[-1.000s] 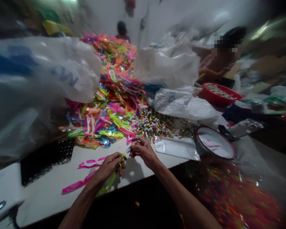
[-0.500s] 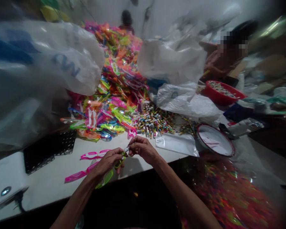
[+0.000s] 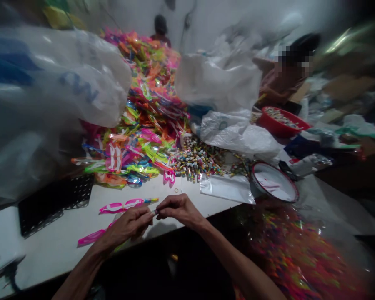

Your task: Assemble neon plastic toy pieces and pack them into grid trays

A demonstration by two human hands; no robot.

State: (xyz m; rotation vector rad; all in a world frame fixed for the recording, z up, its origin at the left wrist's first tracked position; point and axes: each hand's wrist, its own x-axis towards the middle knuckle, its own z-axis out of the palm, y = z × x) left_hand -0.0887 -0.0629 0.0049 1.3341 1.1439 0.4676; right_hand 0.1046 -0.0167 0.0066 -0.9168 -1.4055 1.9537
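My left hand is closed around a small pale tube-like piece whose end pokes out past the fingertips. At that same end, my right hand pinches with thumb and fingers, so both hands meet on it. A sliver of lime-green plastic shows below my left hand; most of it is hidden. Just beyond the left hand lies a pink plastic piece with a small banded tube at its right end. Another pink piece is partly covered by my left forearm.
Bright plastic pieces heap up at the back, beside a pile of small tubes. A clear bag, a red-rimmed bowl and a red basin stand right. A black perforated tray lies left. Two people are behind.
Both hands have come slightly left and lower in view. The lime-green piece, plain before, is now mostly hidden. The banded tube and a small ring on the table now show.
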